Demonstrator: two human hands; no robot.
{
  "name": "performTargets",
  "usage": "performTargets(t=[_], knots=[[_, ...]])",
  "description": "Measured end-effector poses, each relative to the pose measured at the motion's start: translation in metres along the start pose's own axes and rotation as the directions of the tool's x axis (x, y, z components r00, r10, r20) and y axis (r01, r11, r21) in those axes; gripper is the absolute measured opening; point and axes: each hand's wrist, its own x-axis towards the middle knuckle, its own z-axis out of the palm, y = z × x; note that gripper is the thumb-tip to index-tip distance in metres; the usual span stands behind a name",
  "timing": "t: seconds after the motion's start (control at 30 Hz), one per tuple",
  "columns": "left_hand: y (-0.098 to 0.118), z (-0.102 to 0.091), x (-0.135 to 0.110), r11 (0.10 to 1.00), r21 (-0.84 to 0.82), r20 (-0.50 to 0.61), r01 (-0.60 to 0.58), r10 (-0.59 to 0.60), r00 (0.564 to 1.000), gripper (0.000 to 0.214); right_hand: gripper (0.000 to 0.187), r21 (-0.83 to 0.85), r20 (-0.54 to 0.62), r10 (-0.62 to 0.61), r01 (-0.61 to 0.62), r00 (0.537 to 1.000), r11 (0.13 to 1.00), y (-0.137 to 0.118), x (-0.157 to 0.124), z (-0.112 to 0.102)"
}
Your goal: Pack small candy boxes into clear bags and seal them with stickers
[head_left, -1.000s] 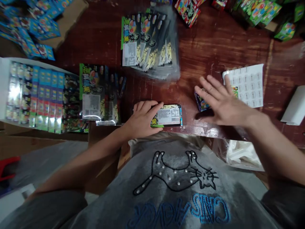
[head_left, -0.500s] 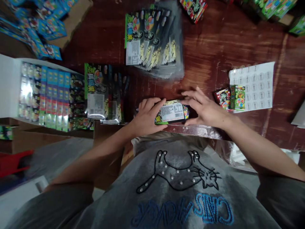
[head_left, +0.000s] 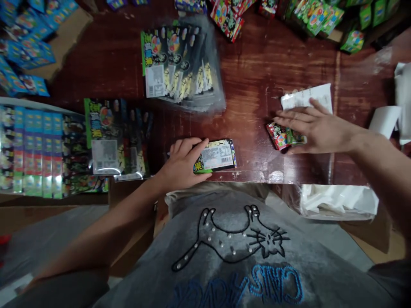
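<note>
Cartons of small blue printed card (head_left: 32, 51) lie heaped at the upper left. Below them stands a row of tall glossy packs banded in blue, purple, red and green (head_left: 38, 149), and to its right lie overlapping flat black pouches with green edges and white labels (head_left: 104, 137). A fan of clear plastic sleeves with black printed faces (head_left: 180, 64) occupies the upper centre of the dark reddish-brown wooden table (head_left: 250, 102). At the front edge, the left hand (head_left: 183, 164) straddles the near end of a black packet with a white label and green corner (head_left: 218, 155), index finger along one side and thumb along the other, pinning it flat; a strip of coloured print shows at the packet's right end. Farther right, the right hand (head_left: 316, 130) arches palm-down, fingers extended and thumb set apart, over a small red card box (head_left: 278, 137) and a small green card box (head_left: 296, 137); whether it has gripped either cannot be told. Behind it lies a white sheet of paper (head_left: 305, 96), partly covered. The step in hand appears to be gathering small boxes while the packet is steadied; the next move would call for a firm pinch on one box, leaving its neighbour undisturbed.
</note>
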Motion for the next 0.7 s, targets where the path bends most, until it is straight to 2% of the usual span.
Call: performTargets(t=[0.1,0.27,0.37,0.5,0.57,0.63,0.7], knots=[[0.005,0.002,-0.001,1.000,-0.003,-0.025,0.006,-0.006,1.000,0.098,0.092,0.052,-0.080,-0.054,0.058,0.995,0.997,-0.018,0.024,0.013],[0.014,0.009,-0.005,0.999,-0.033,-0.102,0.031,-0.034,0.994,0.098,0.093,-0.012,-0.263,0.111,-0.119,0.958,0.993,-0.088,0.058,0.036],[0.015,0.011,-0.005,0.998,-0.030,-0.110,0.048,-0.051,0.993,0.099,0.092,0.060,-0.265,0.110,-0.097,0.958,0.993,-0.112,0.067,0.050],[0.012,0.009,-0.002,0.999,-0.045,-0.045,0.005,-0.007,0.999,0.099,0.090,0.196,-0.237,-0.033,0.082,0.971,0.977,-0.118,0.070,0.063],[0.010,0.007,0.000,0.999,-0.045,-0.017,-0.021,0.020,1.000,0.098,0.101,0.233,-0.246,-0.090,0.149,0.965,0.961,-0.115,0.069,0.065],[0.008,0.005,0.001,0.999,-0.040,-0.009,-0.037,0.037,0.999,0.098,0.118,0.240,-0.267,-0.092,0.158,0.959,0.958,-0.109,0.064,0.064],[0.006,0.005,0.001,0.998,-0.038,-0.007,-0.047,0.047,0.999,0.098,0.123,0.233,-0.287,-0.052,0.122,0.957,0.965,-0.102,0.055,0.063]])
